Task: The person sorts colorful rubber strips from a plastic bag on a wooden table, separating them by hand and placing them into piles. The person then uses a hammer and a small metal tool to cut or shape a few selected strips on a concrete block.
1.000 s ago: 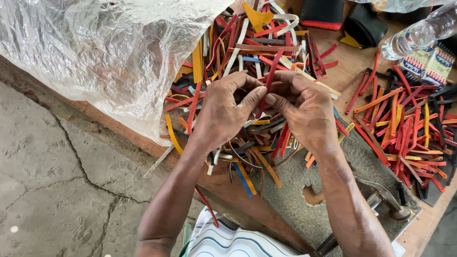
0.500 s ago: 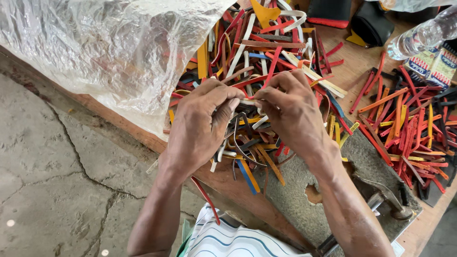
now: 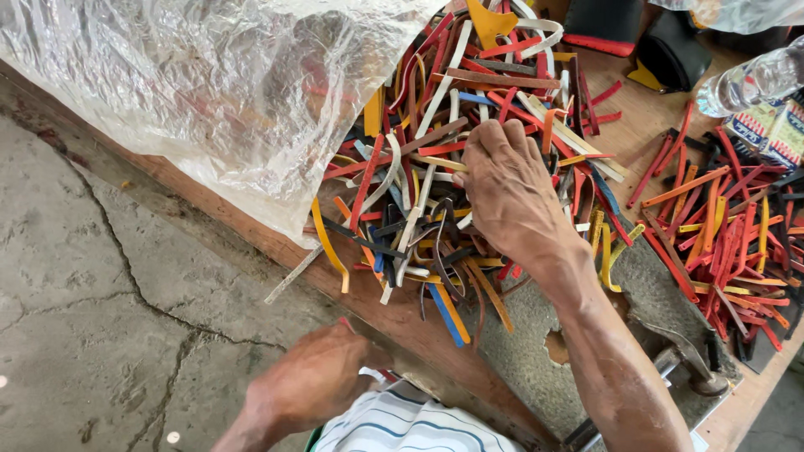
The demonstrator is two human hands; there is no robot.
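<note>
Red, orange, white strips (image 3: pixel 469 125) heaped on bench, right hand (image 3: pixel 511 197) pressed in — fingertips buried, grip unclear, left hand (image 3: pixel 314 381) fisted low.

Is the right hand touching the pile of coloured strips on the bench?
Touching. The head view shows the right hand pressed palm-down into the pile of coloured strips, fingers buried among them, no gap.

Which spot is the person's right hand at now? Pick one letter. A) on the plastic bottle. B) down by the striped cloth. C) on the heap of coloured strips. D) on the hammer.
C: the right hand lies palm down on the heap of coloured strips, its fingers dug in among them; the hammer and plastic bottle lie untouched.
</note>
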